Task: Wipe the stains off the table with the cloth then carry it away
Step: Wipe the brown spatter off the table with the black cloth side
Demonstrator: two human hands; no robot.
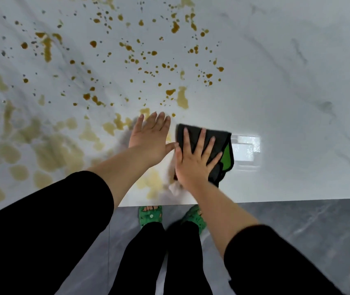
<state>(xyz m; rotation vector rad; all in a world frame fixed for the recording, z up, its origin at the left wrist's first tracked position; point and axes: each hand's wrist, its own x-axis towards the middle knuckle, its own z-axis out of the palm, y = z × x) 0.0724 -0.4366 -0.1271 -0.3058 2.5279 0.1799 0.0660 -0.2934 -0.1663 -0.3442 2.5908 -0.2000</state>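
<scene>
1. Found close to the front edge of the table point(287, 71), about midway along the stretch in view: a dark cloth point(222, 140) with a green panel, spread flat under the right hand point(193, 165).
2. Fingers of that hand straight and splayed, pressing down on the cloth rather than gripping it.
3. Just to its left, the left hand point(150, 141), fingers straight and close together, holding nothing (resting on the tabletop or hovering: cannot tell).
4. Key relation: brown stains point(93, 44) all leftward and toward the far edge from the cloth; bare marble to the right. Next sweep probably leftward and away, with the left hand sitting in that path.
5. Long axis of the cloth roughly front-to-far edge (loosely judged).
6. Hidden or unclear: cloth's near left part under the palm, motion blur beside the wrist, stains cut off at the left and top of view.
</scene>
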